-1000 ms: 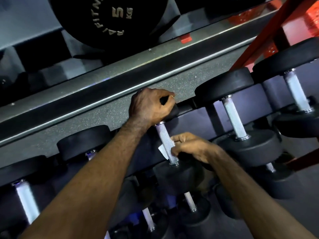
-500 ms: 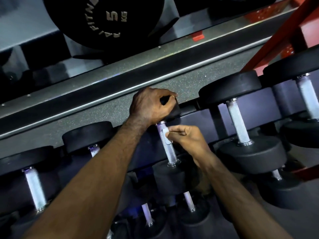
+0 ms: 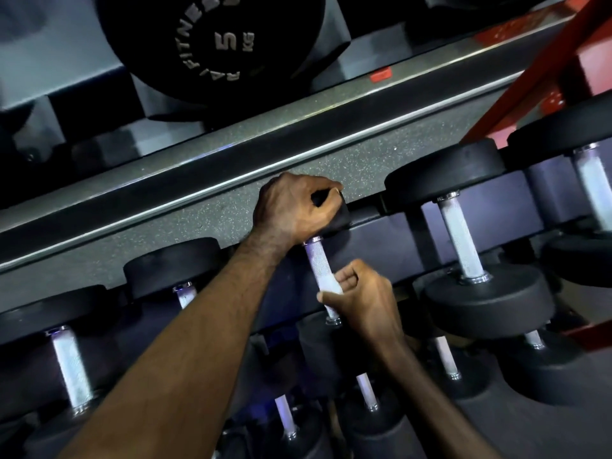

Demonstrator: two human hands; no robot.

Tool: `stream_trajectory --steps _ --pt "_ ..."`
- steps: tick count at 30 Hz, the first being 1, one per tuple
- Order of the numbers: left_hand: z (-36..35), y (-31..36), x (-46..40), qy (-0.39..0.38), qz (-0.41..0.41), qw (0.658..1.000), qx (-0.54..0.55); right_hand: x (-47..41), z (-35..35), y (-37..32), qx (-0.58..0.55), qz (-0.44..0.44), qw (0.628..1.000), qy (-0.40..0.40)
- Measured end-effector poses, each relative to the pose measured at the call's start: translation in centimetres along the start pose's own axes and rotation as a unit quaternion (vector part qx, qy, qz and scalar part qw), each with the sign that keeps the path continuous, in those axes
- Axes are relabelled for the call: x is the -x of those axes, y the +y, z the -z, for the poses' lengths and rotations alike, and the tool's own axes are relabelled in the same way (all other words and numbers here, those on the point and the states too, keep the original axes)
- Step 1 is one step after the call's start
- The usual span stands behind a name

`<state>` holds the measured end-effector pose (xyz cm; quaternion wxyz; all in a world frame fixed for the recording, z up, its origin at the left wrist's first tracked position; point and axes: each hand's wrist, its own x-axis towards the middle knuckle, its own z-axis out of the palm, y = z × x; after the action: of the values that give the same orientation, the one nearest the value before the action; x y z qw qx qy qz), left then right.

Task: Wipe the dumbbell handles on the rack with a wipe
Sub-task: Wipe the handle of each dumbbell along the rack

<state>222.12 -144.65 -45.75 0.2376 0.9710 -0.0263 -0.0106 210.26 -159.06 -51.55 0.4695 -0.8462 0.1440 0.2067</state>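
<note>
Item: dumbbell handle (image 3: 317, 263), frame centre. I see right hand (image 3: 361, 298) pinching wipe (image 3: 331, 288), now slid back down; left hand (image 3: 293, 207) gripping upper head (image 3: 336, 218). Handle mid-wipe.

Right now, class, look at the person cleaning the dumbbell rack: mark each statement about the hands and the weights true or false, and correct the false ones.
1. The left hand grips the upper black head of a dumbbell. True.
2. The right hand hangs free of the handle. False: its fingers curl round the knurled handle, a white wipe under them.
3. The plate above the rack reads 5 KG. True.
4. The neighbouring dumbbell on the right is being wiped too. False: no hand touches it.
</note>
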Motion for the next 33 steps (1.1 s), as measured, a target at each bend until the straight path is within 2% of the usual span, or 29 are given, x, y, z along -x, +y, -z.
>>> stream_trajectory --steps 7,10,14,16,19,23,26,29,33 --pt "0.0 0.1 -0.1 -0.009 -0.004 1.0 0.003 -1.5 -1.4 -2.5 -0.021 0.038 0.997 0.068" --pt "0.1 0.0 -0.1 -0.009 -0.004 1.0 0.007 0.0 -0.5 -0.7 0.007 0.003 0.999 0.033" --pt "0.1 -0.1 -0.1 -0.01 -0.001 1.0 0.002 0.4 1.2 1.2 -0.04 -0.008 0.999 0.008" --pt "0.2 0.4 -0.1 -0.016 0.0 1.0 -0.005 0.1 2.5 1.3 -0.11 -0.017 0.994 0.008" --pt "0.3 1.0 -0.1 -0.026 0.0 0.999 -0.021 0.4 5.4 1.5 -0.271 -0.043 0.962 0.011" --pt "0.2 3.1 -0.3 -0.054 -0.047 0.993 -0.088 0.7 10.9 2.1 -0.374 -0.047 0.925 0.056" --pt "-0.8 6.2 -1.1 -0.074 -0.092 0.99 -0.073 0.2 14.9 2.7 -0.432 -0.039 0.895 0.105" --pt "-2.5 9.7 -2.4 -0.048 -0.097 0.994 0.02 -1.0 18.7 3.1 -0.393 0.001 0.906 0.155" --pt "-5.0 14.4 -5.0 -0.023 -0.068 0.991 0.115 -4.9 22.4 5.7 -0.267 0.006 0.946 0.182"
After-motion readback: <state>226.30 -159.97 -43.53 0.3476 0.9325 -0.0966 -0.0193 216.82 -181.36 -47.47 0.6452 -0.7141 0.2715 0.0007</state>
